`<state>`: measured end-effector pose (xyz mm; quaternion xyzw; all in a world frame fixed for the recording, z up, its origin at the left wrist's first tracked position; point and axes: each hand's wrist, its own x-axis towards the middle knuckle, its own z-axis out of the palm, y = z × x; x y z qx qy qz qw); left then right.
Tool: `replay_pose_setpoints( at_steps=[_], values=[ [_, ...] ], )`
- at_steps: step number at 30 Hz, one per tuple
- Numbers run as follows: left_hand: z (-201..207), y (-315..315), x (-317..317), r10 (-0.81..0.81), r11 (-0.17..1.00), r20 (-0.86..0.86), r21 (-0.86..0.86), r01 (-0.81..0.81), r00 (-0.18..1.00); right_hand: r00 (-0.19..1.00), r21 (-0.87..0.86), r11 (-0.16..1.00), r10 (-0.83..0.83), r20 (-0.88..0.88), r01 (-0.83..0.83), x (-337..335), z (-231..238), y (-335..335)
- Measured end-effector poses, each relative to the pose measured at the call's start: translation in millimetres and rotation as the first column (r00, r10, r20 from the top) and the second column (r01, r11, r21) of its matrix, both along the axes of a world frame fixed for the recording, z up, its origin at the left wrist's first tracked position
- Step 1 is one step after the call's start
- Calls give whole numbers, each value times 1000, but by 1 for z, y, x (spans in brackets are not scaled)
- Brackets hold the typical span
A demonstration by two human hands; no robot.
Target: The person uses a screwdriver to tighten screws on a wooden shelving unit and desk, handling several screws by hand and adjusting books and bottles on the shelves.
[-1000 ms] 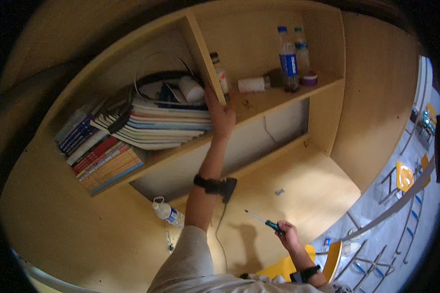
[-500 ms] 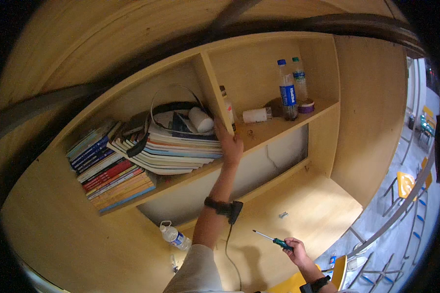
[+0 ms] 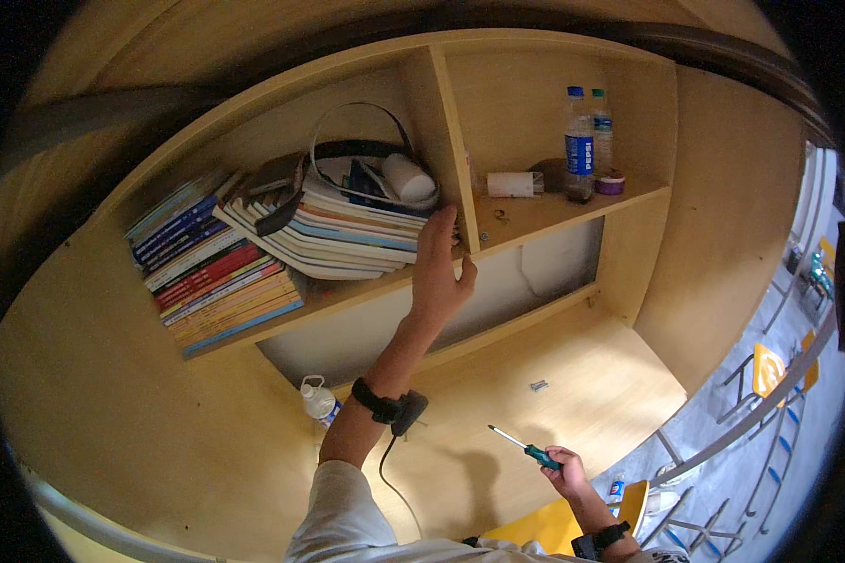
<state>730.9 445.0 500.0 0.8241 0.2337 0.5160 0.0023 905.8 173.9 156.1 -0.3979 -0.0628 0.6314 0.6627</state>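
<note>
My left hand is raised to the lower end of the upright wooden divider of the shelf. Its fingers are stretched out and the thumb stands apart, with nothing in the palm. The fingertips lie beside the divider's left face, close to a leaning stack of books; whether they touch it I cannot tell. Lower right, my right hand is closed around the green handle of a screwdriver, its shaft pointing up and left above the desktop.
A headband-like loop and a white cylinder rest on the books. In the right compartment stand two plastic bottles, a purple tape roll and a lying white tube. Small metal pieces lie on the desktop; a large bottle stands left.
My left hand has shifted from around the divider's front edge to its left side, and its fingers have straightened. The view has shifted. My right hand keeps holding the screwdriver.
</note>
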Motion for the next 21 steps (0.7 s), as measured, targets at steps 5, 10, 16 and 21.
replay_pose_setpoints(
  at_steps=[5, 10, 16, 21],
  values=[
    [-6, -1, 20, 250, 954, -258, 228, -193, 933, 1000, -40, 999, -8, 15, 9, 6, -5, -1],
    [-23, 25, 13, 414, 865, -261, 411, -288, 872, 999, -19, 1000, 19, 46, -19, -2, -11, 18],
    [-32, 36, 21, 504, 802, -285, 506, -318, 816, 999, 80, 997, 25, -28, -23, 5, -17, 19],
    [-30, 31, 25, 480, 813, -291, 503, -294, 828, 999, 20, 1000, -8, -43, 9, 7, -10, 16]
  ],
)
